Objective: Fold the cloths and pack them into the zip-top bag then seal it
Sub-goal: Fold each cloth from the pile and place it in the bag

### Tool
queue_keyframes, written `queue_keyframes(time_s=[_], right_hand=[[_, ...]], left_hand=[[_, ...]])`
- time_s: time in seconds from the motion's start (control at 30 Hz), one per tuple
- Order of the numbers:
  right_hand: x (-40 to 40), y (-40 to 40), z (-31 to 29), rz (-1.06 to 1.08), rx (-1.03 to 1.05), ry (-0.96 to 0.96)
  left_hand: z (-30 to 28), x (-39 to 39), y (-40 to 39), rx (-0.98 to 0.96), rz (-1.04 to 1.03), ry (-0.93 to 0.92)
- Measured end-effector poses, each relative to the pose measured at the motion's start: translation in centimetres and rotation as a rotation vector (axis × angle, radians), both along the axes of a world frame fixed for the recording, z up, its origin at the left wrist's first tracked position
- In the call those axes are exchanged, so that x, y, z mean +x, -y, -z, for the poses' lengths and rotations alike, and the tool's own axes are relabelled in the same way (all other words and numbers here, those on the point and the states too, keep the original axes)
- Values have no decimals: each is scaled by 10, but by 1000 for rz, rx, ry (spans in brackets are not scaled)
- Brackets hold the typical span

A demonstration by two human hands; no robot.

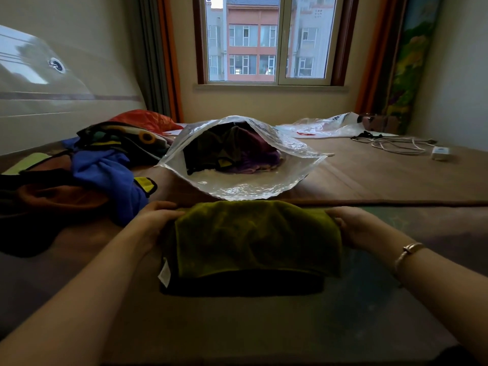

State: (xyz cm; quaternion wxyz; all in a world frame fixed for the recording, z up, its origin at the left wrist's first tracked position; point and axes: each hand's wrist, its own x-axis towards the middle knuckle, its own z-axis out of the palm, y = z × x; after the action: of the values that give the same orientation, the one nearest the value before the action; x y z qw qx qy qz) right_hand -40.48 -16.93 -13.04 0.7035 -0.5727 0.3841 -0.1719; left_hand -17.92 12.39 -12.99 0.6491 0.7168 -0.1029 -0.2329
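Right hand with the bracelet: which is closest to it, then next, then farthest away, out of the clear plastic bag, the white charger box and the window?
From the right hand, in the head view:
1. Clear plastic zip-top bag, just ahead and to its left, mouth open.
2. Small white charger box, farther back on the right, beside the white cable.
3. Window, on the far wall.

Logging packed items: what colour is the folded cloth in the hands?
Olive green folded cloth, seen in the head view.
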Motion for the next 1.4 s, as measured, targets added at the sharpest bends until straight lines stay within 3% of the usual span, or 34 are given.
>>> queue_keyframes(time_s=[0.13,0.3,0.67,0.73,0.83,0.97,1.07,1.13,1.23,1.4], right_hand=[[3,0,0,67,-164,-35],[-9,-1,3,-29,-69,17],[-6,-3,7,-108,-270,-47],[-8,-5,5,-133,-262,-78],[-9,-8,3,-171,-237,-103],[-1,-1,11,-229,-661,-354],[3,-4,12,-239,-944,-485],[2,-7,7,-249,-1026,-518],[0,-6,2,-302,-975,-487],[-10,-26,-17,-405,-642,-346]], left_hand=[[-3,3,-10,-32,55,23],[7,3,-41,2,171,107],[3,-5,-20,22,118,165],[6,-4,-16,80,94,192],[16,0,-13,336,105,346],[17,-1,-16,592,60,606],[12,-3,-18,578,109,625],[6,-8,-18,551,171,584],[-6,-19,-18,499,255,523],[-30,-38,-12,304,271,356]])
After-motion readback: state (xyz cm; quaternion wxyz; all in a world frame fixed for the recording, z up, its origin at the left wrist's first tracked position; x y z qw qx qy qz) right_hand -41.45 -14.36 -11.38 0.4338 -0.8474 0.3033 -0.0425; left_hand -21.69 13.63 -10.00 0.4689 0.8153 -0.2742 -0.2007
